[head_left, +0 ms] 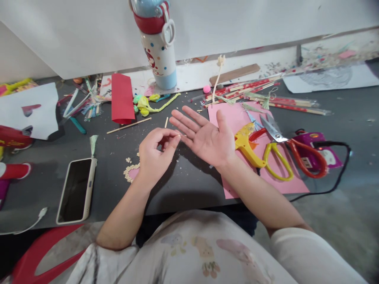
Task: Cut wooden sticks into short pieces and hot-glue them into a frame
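Observation:
My left hand [158, 156] is closed in a pinch, thumb against fingertips, right at the little finger of my other hand. Whatever it pinches, if anything, is too small to make out. My right hand [209, 138] lies palm up with its fingers stretched and holds nothing I can see. Partly hidden behind my left wrist is a pink piece edged with small beige bits [128, 172]. Under my right forearm lies a pink sheet [233, 190], with a yellow hot glue gun [250, 146] and scissors [278, 136] with red and yellow handles on it.
A drinking bottle [160, 51] stands at the back beside a folded red card [122, 98]. A phone [75, 191] lies at the left. Wrapped sticks [245, 88] lie at the back right, and a purple power block [316, 148] with a black cable sits at the right.

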`<control>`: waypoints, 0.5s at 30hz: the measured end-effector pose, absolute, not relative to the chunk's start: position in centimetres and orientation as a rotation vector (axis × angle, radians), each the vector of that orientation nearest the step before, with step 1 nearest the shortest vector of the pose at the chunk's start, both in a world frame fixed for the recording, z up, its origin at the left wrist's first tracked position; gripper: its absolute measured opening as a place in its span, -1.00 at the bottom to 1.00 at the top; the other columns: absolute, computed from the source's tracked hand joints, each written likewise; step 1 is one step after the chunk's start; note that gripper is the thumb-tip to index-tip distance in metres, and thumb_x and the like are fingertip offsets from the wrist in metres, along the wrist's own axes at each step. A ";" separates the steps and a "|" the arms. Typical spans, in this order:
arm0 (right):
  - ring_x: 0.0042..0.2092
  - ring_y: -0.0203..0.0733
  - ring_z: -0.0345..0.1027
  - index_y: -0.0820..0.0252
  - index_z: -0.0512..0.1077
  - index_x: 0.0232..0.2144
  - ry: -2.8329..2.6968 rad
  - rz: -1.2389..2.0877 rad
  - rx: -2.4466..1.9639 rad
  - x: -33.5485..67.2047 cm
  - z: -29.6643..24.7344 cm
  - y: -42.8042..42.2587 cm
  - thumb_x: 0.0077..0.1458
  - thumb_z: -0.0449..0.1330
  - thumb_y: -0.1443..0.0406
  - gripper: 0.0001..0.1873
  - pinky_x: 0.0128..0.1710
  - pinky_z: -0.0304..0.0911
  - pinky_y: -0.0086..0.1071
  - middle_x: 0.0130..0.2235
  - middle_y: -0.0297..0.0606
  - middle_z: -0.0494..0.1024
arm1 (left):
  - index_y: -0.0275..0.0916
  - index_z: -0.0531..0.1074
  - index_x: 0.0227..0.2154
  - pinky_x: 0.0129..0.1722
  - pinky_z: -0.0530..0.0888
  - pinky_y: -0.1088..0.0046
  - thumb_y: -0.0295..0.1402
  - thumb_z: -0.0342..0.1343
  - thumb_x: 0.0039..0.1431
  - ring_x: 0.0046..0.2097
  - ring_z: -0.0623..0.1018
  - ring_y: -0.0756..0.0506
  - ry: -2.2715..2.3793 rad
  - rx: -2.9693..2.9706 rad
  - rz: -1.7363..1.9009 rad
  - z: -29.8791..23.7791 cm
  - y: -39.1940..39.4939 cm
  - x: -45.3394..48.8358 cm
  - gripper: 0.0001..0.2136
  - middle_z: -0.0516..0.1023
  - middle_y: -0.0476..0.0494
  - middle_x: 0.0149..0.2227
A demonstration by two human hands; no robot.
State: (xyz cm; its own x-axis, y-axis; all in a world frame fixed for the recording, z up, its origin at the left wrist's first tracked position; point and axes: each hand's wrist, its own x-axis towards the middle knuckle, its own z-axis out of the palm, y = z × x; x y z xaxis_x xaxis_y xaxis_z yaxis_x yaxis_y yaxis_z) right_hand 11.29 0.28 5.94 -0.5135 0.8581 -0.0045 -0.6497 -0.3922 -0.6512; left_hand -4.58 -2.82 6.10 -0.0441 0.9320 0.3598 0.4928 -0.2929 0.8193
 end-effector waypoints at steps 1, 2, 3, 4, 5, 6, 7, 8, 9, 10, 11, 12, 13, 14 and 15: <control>0.28 -0.11 0.10 0.02 0.31 0.04 -0.755 1.999 -0.425 11.3 6.1 0.2 0.11 -0.17 -0.20 -0.33 0.18 0.18 -0.10 0.23 -0.29 0.30 | -0.21 0.49 -0.36 -0.38 0.40 0.57 -0.31 0.18 0.11 -0.39 0.45 0.06 1.500 1.787 1.298 6.1 -2.8 -4.6 -0.91 0.50 -0.01 -0.40; 0.29 -0.11 0.09 0.00 0.30 0.05 -0.770 1.989 -0.426 11.3 6.2 0.2 0.09 -0.15 -0.21 -0.33 0.17 0.19 -0.09 0.24 -0.30 0.28 | -0.21 0.49 -0.36 -0.37 0.40 0.56 -0.32 0.18 0.11 -0.39 0.45 0.06 1.497 1.783 1.300 6.1 -2.8 -4.6 -0.91 0.50 -0.01 -0.40; 0.29 -0.11 0.08 -0.01 0.28 0.05 -0.784 1.981 -0.426 11.3 6.3 0.1 0.08 -0.13 -0.22 -0.33 0.16 0.20 -0.08 0.24 -0.30 0.27 | -0.21 0.49 -0.36 -0.37 0.40 0.56 -0.32 0.18 0.11 -0.39 0.45 0.06 1.495 1.778 1.302 6.2 -2.9 -4.6 -0.91 0.50 -0.01 -0.40; 0.29 -0.11 0.07 -0.02 0.28 0.06 -0.795 1.976 -0.421 11.3 6.5 0.1 0.07 -0.12 -0.22 -0.34 0.15 0.21 -0.08 0.25 -0.30 0.26 | -0.21 0.49 -0.36 -0.36 0.41 0.56 -0.32 0.18 0.11 -0.39 0.45 0.06 1.495 1.774 1.305 6.2 -2.9 -4.5 -0.91 0.50 -0.01 -0.40; 0.29 -0.11 0.06 -0.03 0.27 0.06 -0.803 1.975 -0.409 11.3 6.6 0.0 0.07 -0.11 -0.22 -0.34 0.15 0.21 -0.08 0.25 -0.30 0.26 | -0.21 0.49 -0.36 -0.36 0.41 0.55 -0.31 0.18 0.11 -0.39 0.45 0.06 1.495 1.771 1.308 6.2 -2.9 -4.5 -0.91 0.51 -0.01 -0.40; 0.29 -0.11 0.06 -0.03 0.27 0.06 -0.808 1.976 -0.398 11.3 6.7 0.0 0.06 -0.10 -0.23 -0.34 0.15 0.21 -0.08 0.25 -0.30 0.25 | -0.21 0.49 -0.36 -0.36 0.41 0.55 -0.31 0.19 0.10 -0.39 0.45 0.06 1.495 1.768 1.312 6.1 -2.9 -4.5 -0.91 0.51 -0.01 -0.40; 0.29 -0.11 0.06 -0.04 0.26 0.05 -0.812 1.976 -0.393 11.2 6.8 -0.1 0.06 -0.10 -0.23 -0.34 0.15 0.21 -0.08 0.24 -0.30 0.25 | -0.21 0.49 -0.36 -0.36 0.41 0.55 -0.31 0.19 0.10 -0.40 0.45 0.06 1.493 1.766 1.315 6.1 -2.9 -4.5 -0.91 0.51 -0.01 -0.40; 0.29 -0.11 0.06 -0.05 0.26 0.05 -0.814 1.976 -0.394 11.2 6.9 -0.1 0.05 -0.09 -0.23 -0.34 0.14 0.22 -0.09 0.24 -0.31 0.25 | -0.20 0.49 -0.36 -0.36 0.41 0.55 -0.31 0.19 0.10 -0.39 0.45 0.06 1.490 1.762 1.319 6.1 -2.9 -4.5 -0.91 0.51 -0.01 -0.40; 0.29 -0.10 0.06 -0.05 0.26 0.05 -0.813 1.973 -0.403 11.2 6.9 -0.1 0.04 -0.09 -0.24 -0.34 0.13 0.23 -0.09 0.24 -0.31 0.26 | -0.20 0.49 -0.36 -0.36 0.41 0.55 -0.31 0.19 0.10 -0.39 0.45 0.06 1.487 1.758 1.323 6.1 -2.9 -4.5 -0.91 0.51 -0.01 -0.40; 0.28 -0.10 0.08 -0.05 0.27 0.04 -0.809 1.973 -0.415 11.3 6.9 0.0 0.04 -0.08 -0.24 -0.34 0.11 0.24 -0.10 0.23 -0.31 0.27 | -0.20 0.49 -0.36 -0.36 0.41 0.55 -0.31 0.20 0.10 -0.39 0.45 0.06 1.485 1.754 1.325 6.1 -3.0 -4.5 -0.91 0.51 -0.01 -0.40; 0.27 -0.09 0.10 -0.05 0.28 0.03 -0.801 1.976 -0.429 11.3 6.8 0.0 0.03 -0.08 -0.24 -0.34 0.10 0.25 -0.10 0.22 -0.30 0.29 | -0.20 0.49 -0.36 -0.36 0.41 0.55 -0.31 0.20 0.10 -0.39 0.45 0.06 1.485 1.752 1.327 6.1 -3.0 -4.5 -0.91 0.51 -0.01 -0.40; 0.25 -0.08 0.14 -0.03 0.29 0.01 -0.788 1.980 -0.442 11.3 6.7 0.1 0.04 -0.07 -0.23 -0.35 0.09 0.26 -0.11 0.20 -0.28 0.32 | -0.20 0.49 -0.36 -0.36 0.41 0.55 -0.31 0.19 0.10 -0.39 0.45 0.06 1.487 1.752 1.326 6.1 -3.0 -4.5 -0.91 0.51 -0.01 -0.40; 0.22 -0.08 0.19 -0.01 0.30 -0.01 -0.780 1.977 -0.460 11.3 6.5 0.2 0.05 -0.06 -0.21 -0.37 0.08 0.27 -0.12 0.16 -0.26 0.36 | -0.20 0.49 -0.36 -0.36 0.41 0.55 -0.31 0.19 0.10 -0.39 0.45 0.05 1.489 1.753 1.320 6.1 -2.9 -4.5 -0.91 0.51 -0.01 -0.40; 0.17 -0.10 0.25 0.02 0.32 -0.03 -0.782 1.962 -0.489 11.2 6.2 0.2 0.07 -0.02 -0.17 -0.42 0.05 0.29 -0.14 0.11 -0.24 0.41 | -0.20 0.49 -0.37 -0.37 0.41 0.54 -0.30 0.19 0.10 -0.39 0.45 0.05 1.493 1.752 1.312 6.1 -2.9 -4.5 -0.91 0.51 -0.01 -0.40; 0.09 -0.13 0.32 0.04 0.33 -0.06 -0.798 1.926 -0.533 11.2 6.0 0.3 0.08 0.04 -0.10 -0.50 0.02 0.31 -0.17 0.04 -0.24 0.46 | -0.19 0.49 -0.37 -0.37 0.41 0.55 -0.30 0.19 0.10 -0.39 0.45 0.05 1.497 1.749 1.303 6.1 -2.9 -4.5 -0.91 0.51 -0.01 -0.40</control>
State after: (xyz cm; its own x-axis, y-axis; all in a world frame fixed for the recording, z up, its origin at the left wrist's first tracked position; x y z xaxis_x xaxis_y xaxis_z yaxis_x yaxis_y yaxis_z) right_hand 11.18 0.26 5.96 -0.4539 0.8904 -0.0339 -0.6058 -0.3362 -0.7211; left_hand -4.50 -2.91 6.15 -0.0579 0.9378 0.3422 0.4687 -0.2771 0.8387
